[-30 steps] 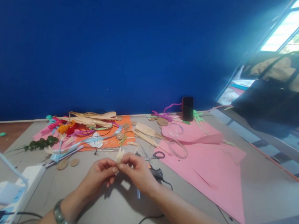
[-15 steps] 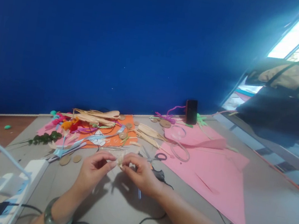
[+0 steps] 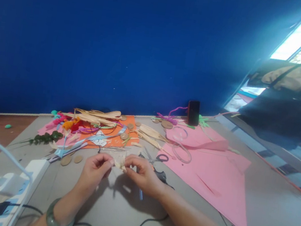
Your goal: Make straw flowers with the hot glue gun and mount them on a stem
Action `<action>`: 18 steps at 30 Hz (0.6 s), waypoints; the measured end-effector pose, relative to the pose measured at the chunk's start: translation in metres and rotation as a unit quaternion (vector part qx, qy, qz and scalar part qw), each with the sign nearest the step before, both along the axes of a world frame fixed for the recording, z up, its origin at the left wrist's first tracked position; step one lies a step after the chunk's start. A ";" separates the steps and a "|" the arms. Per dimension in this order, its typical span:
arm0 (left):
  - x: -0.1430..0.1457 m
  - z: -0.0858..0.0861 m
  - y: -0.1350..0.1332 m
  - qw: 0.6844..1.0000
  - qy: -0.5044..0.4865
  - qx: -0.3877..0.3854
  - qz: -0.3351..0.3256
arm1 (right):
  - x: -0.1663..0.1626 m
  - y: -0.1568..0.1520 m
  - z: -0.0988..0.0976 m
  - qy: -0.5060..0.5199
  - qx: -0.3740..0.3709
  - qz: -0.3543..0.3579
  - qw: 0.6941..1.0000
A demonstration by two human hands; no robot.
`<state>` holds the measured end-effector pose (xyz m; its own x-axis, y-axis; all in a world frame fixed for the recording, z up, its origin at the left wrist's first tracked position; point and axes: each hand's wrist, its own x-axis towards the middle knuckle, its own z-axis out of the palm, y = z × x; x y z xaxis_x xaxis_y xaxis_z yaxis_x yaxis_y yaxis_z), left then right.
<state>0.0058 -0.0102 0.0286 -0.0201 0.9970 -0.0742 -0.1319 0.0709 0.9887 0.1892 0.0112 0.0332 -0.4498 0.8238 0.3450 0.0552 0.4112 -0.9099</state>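
A small pale straw-coloured strip (image 3: 119, 165), dried and husk-like, is stretched between my two hands above the grey table. My left hand (image 3: 96, 171) pinches one end between thumb and fingertips; a green bangle circles that wrist. At the other end, the thumb and fingers of my right hand (image 3: 145, 175) are closed on the same piece. Partly hidden behind my right hand lies a dark corded tool (image 3: 161, 176), apparently a glue gun. Scissors with a dark handle (image 3: 162, 158) rest just beyond it.
Pink sheets (image 3: 203, 174) cover the right side. Straw-coloured strips (image 3: 98, 114), an orange sheet (image 3: 134, 124) and wooden discs (image 3: 65, 160) lie at the back and left. A power strip (image 3: 35, 171) stands front left. A phone (image 3: 193, 113) leans on the blue wall. Another person (image 3: 281, 110) is at right.
My left hand has shifted slightly left, away from my right hand, so more of the pale strip shows between them. My right hand has barely moved.
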 end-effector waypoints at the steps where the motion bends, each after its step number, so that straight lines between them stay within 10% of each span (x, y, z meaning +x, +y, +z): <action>1: 0.001 0.000 0.000 1.000 -0.012 -0.019 -0.003 | 0.000 0.000 0.000 0.003 -0.004 -0.002 1.000; 11: 0.001 0.001 0.000 0.996 -0.055 -0.055 -0.040 | 0.002 0.003 0.000 0.001 -0.016 0.013 1.000; 18: -0.001 0.003 -0.001 0.997 0.046 0.066 -0.005 | 0.001 0.003 -0.004 -0.030 0.016 0.043 0.999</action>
<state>0.0043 -0.0111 0.0313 -0.0112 0.9982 0.0586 -0.0406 -0.0590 0.9974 0.1898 0.0140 0.0296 -0.5388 0.7703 0.3412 0.0728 0.4460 -0.8921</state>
